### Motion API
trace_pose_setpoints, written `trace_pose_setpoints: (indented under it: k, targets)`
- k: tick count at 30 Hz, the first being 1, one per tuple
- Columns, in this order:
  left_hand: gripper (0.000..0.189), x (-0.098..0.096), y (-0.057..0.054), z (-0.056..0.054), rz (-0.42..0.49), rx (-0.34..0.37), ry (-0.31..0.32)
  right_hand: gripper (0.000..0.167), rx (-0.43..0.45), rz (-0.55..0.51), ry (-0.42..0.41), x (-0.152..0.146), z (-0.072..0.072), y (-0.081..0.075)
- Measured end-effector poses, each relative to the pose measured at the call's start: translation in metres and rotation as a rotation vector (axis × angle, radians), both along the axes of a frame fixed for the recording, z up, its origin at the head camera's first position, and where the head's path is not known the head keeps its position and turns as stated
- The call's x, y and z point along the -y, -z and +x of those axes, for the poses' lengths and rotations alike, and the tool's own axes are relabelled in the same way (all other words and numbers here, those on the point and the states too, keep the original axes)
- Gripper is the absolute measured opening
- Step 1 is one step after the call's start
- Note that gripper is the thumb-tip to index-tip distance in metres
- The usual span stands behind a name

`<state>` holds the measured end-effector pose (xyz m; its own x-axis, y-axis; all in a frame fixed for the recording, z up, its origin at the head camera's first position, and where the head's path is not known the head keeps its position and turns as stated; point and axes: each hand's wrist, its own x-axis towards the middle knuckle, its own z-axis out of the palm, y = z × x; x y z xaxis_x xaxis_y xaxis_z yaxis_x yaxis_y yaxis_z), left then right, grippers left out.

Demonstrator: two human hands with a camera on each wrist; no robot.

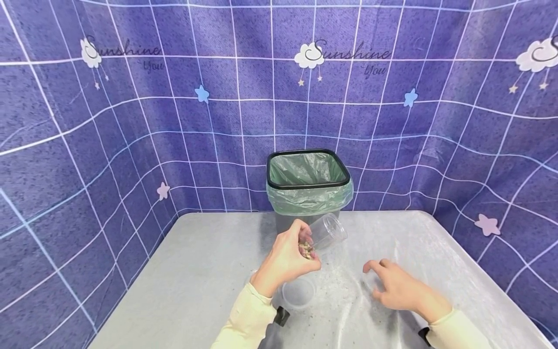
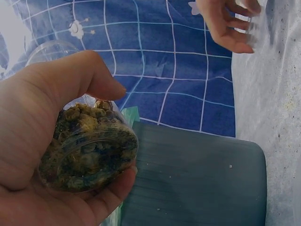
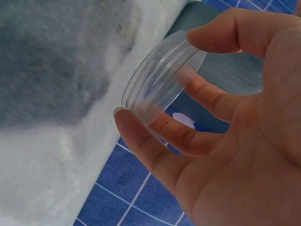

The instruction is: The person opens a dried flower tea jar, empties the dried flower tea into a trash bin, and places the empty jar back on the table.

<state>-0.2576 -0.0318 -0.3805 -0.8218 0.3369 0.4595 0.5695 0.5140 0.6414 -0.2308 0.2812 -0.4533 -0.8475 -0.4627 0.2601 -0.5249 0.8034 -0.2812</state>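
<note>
My left hand (image 1: 283,259) grips a clear plastic jar (image 1: 326,233) around its lower end. The jar is tilted, its mouth pointing up and to the right in the head view, in front of the bin. Dried flower buds (image 2: 87,150), yellowish and brown with some pink, lie at the bottom end of the jar, as the left wrist view shows. Off to the right, my right hand (image 1: 398,287) holds a clear round lid (image 3: 162,77) by its edge between thumb and fingers. Ridges run around the lid's side.
A grey bin (image 2: 202,174) with a black rim (image 1: 305,186) and a green bag (image 1: 305,201) stands at the back of the grey-white table (image 1: 209,271). A clear round piece (image 1: 298,293) lies beside my left wrist. Small crumbs dot the table. Blue checked cloth (image 1: 235,116) hangs around it.
</note>
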Motion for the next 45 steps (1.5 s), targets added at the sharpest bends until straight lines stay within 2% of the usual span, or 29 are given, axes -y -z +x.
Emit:
trace_pose_setpoints:
  k: [8,15,29,38,45]
  targets:
    - [0.049,0.000,-0.001,0.001,-0.006,0.004,-0.010,0.050,-0.046,0.020,-0.029,0.002,0.005,0.013]
    - [0.049,0.000,0.000,0.001,-0.010,0.006,-0.004,0.051,0.001,0.058,-0.018,0.003,0.008,0.019]
    - [0.047,-0.001,0.002,0.001,-0.013,0.000,0.001,0.047,0.056,0.112,-0.001,0.005,0.010,0.021]
    - [0.047,-0.002,0.001,0.001,-0.010,0.007,0.009,0.048,0.005,0.113,0.005,0.004,0.012,0.025]
    - [0.046,-0.002,0.001,0.001,-0.009,0.005,-0.001,0.053,0.000,0.111,0.004,0.004,0.011,0.025]
